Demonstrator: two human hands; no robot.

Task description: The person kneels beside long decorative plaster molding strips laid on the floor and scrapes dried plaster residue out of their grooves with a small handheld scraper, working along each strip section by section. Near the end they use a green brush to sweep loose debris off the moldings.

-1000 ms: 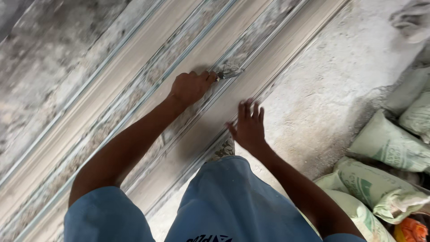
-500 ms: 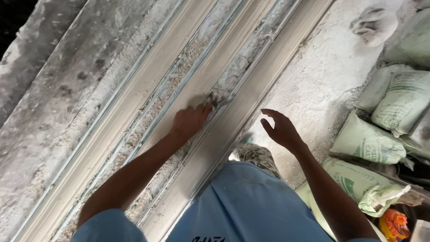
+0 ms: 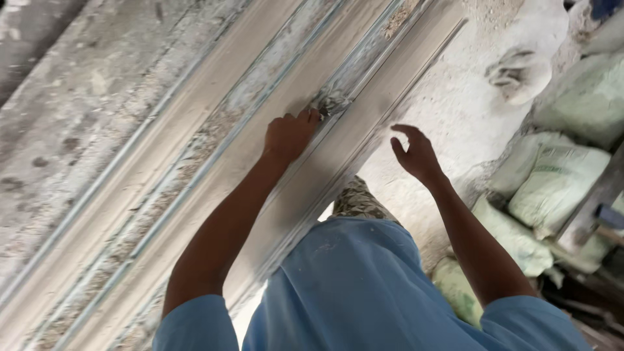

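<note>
A long plaster moulding [image 3: 195,175] with raised ridges and grooves runs diagonally from lower left to upper right. My left hand [image 3: 289,133] is closed around a small metal scraping tool [image 3: 328,104], whose tip rests in a groove of the moulding. My right hand [image 3: 416,153] hovers in the air over the moulding's near edge, fingers spread and curled, holding nothing. My blue shirt fills the bottom of the view.
A dusty white floor [image 3: 455,104] lies to the right of the moulding. Several pale green sacks [image 3: 559,182] are piled at the right. A white lump of plaster [image 3: 520,75] sits at the upper right. A rough grey slab [image 3: 58,117] borders the moulding on the left.
My right hand has lifted off the moulding's edge and now hangs free. My left hand with the tool stays in the groove. The view has shifted along the moulding.
</note>
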